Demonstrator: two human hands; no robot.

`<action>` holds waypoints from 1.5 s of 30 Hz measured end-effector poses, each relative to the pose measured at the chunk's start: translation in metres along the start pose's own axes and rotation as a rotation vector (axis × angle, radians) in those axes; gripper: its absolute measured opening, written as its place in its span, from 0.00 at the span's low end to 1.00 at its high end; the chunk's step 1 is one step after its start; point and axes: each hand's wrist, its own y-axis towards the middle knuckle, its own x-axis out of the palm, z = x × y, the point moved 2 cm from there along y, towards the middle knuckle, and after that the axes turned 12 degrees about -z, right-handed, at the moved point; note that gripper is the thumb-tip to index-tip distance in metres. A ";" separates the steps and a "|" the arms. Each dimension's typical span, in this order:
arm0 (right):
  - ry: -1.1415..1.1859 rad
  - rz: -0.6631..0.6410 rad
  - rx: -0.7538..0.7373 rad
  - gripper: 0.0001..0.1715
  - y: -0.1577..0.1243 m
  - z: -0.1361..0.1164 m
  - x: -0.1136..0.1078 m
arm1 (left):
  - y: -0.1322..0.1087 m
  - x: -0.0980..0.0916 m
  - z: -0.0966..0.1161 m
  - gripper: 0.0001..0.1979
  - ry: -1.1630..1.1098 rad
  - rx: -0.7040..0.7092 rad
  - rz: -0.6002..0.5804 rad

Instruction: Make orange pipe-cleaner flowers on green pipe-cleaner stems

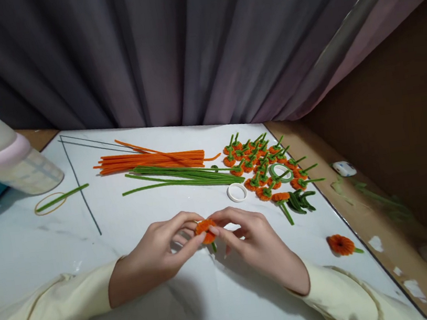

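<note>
Between my fingertips is a small orange pipe-cleaner pumpkin point(205, 231) with a green stem pointing down towards the table. My left hand point(162, 249) pinches it from the left, thumb in front and fingers behind. From the other side my right hand point(249, 231) grips it too, its thumb and index finger pressed on the orange edge. Beyond my hands lie a bundle of orange pipe cleaners point(154, 160) and a bundle of green pipe cleaners point(184, 177). Several finished orange pumpkins point(263, 192) with green stems cluster to the right.
A white ring point(237, 192) and a green tape roll point(281, 172) lie near the cluster. Dark green curled pieces point(302, 201) sit beside it. One pumpkin point(341, 244) rests apart at right. A large tumbler point(10, 157) stands at left, near a rubber band point(50, 203). A curtain point(150, 52) hangs behind.
</note>
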 end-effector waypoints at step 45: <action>-0.475 0.268 -0.573 0.12 -0.012 -0.011 0.003 | 0.012 0.005 -0.017 0.16 -0.791 -0.046 -0.343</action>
